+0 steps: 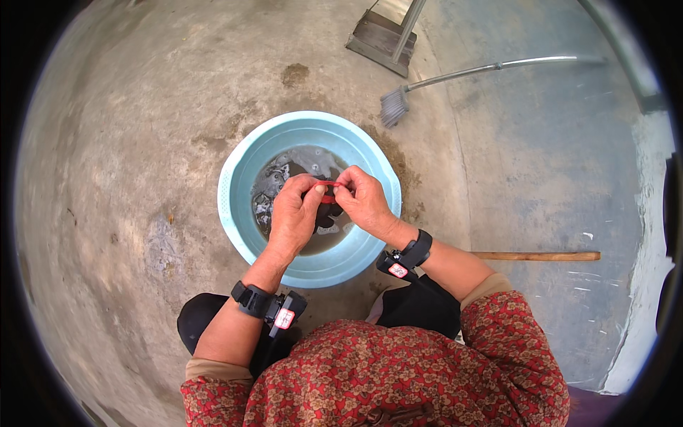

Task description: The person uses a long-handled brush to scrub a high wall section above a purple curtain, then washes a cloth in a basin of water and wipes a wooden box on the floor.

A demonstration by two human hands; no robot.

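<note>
A red cloth band (329, 183) is stretched between my two hands above a light blue plastic basin (240, 235). My left hand (295, 211) pinches its left end between thumb and fingers, and my right hand (368, 202) grips the other end. More red edging and dark fabric (326, 218) hang just below the fingers, partly hidden by them; the dark part seems to reach the water. Murky grey-brown water with patches of suds (312, 158) fills the bottom of the basin.
Beyond the basin, a long-handled metal dustpan (373, 38) stands on the concrete floor (144, 133). A broom (395, 104) lies to its right, its handle pointing right. A wooden stick (539, 256) rests on the floor beside my right forearm. My knees flank the basin's near side.
</note>
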